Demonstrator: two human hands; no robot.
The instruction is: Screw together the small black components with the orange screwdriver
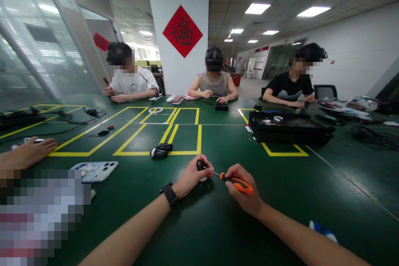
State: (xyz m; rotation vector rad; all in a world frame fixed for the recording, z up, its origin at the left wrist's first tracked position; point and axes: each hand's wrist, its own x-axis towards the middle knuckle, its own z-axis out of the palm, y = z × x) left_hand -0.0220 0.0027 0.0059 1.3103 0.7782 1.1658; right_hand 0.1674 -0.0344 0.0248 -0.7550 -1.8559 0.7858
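Note:
My left hand (193, 173) is closed around a small black cylindrical part (200, 165) with a white lower end, just above the green table. My right hand (245, 189) grips the orange and black handle of a screwdriver (238, 184). Its thin metal shaft points left and reaches the black part between my left fingers. Whether the tip sits in a screw is too small to tell. A pair of black cylindrical pieces (161, 150) lies on the table beyond my left hand.
A phone (104, 171) lies at left, near a co-worker's hand (37, 149). A black tray (286, 129) stands at right, and cables (374, 136) lie beyond it. Blue and white objects (323, 231) rest by my right forearm. Three people sit across the green table (218, 232).

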